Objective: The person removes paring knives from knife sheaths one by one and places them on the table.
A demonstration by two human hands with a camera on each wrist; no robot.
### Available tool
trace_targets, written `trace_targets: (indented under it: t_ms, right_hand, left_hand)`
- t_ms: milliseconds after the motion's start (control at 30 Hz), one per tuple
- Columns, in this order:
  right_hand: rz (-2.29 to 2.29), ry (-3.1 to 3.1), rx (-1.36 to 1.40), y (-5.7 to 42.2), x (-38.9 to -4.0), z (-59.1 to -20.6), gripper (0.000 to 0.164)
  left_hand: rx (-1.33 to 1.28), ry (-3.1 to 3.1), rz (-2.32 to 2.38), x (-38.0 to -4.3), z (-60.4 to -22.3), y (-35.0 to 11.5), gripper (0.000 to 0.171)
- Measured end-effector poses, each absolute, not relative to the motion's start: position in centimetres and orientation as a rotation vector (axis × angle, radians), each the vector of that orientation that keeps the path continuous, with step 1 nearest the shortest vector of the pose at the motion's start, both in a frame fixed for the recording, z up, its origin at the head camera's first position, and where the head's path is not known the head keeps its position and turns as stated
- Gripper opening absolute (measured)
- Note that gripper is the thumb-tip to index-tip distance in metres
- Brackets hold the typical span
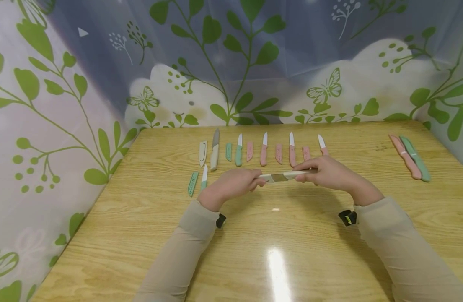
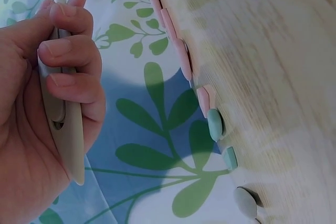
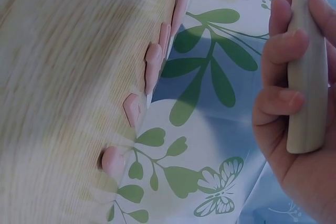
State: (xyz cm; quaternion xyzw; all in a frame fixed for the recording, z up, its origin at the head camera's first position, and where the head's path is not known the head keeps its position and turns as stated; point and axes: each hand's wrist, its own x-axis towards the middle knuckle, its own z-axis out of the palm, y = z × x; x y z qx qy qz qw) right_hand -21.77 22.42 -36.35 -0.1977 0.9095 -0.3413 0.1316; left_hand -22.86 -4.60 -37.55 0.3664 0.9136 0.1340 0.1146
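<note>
Above the table, a cream-handled knife (image 3: 306,77) is held level between the two hands. The left hand (image 1: 233,184) grips a cream sheath (image 2: 71,145), its fingers curled round it in the left wrist view. Round the handle curl the fingers of the right hand (image 1: 331,176). A stretch of blade (image 1: 279,177) shows between sheath and handle; its tip is hidden, seemingly inside the sheath. Just left of the left hand lie a green sheath (image 1: 193,183) and a small green knife (image 1: 204,178), its handle partly covered by that hand.
Along the table's back lie another cream knife (image 1: 215,155) and cream sheath (image 1: 203,153), a green knife (image 1: 239,155), and several pink knives (image 1: 264,155) and pink sheaths (image 1: 249,151). At right, a pink knife (image 1: 406,157) and a green knife (image 1: 416,159) lie side by side.
</note>
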Motion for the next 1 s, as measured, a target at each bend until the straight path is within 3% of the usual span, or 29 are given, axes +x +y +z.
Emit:
trace_targets:
  t_ms: [1000]
  right_hand:
    - [-0.993, 2.601, -0.560, 22.90, -22.08, -36.43, 0.033]
  left_hand:
    - [1.042, 2.683, 0.373, -22.83, -37.61, -4.71, 0.024]
